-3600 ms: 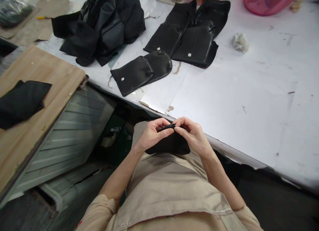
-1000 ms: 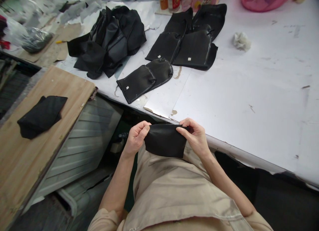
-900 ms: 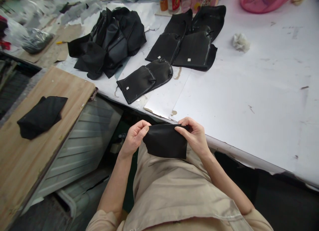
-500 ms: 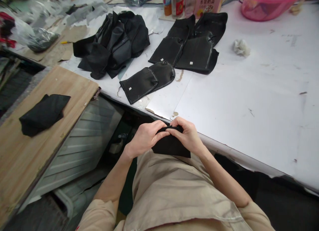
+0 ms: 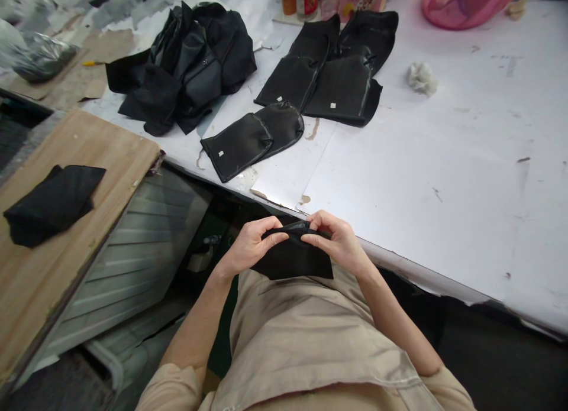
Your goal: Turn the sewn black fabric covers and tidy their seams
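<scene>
Between my two hands, over my lap at the table's front edge, hangs a black fabric piece (image 5: 295, 260). My left hand (image 5: 255, 242) pinches its upper edge between thumb and fingers. On the other side my right hand (image 5: 335, 239) pinches the same edge, a short gap from the left. The edge bulges between them, with a slightly shiny fold showing. Beyond my hands, flat black pieces with rounded ends and small white tags (image 5: 239, 145) overlap on the table, and more such pieces (image 5: 339, 86) lie behind them.
A heap of crumpled black material (image 5: 190, 68) lies on the white-covered table (image 5: 421, 180). Another black piece (image 5: 53, 201) rests on the wooden board (image 5: 104, 142) at left. A crumpled white wad (image 5: 421, 78), a pink basin (image 5: 465, 9) and bottles (image 5: 306, 0) stand farther back.
My hands have moved apart along the fabric's upper edge, the left one shifting left, so more of the edge shows between them. The whole view has shifted slightly.
</scene>
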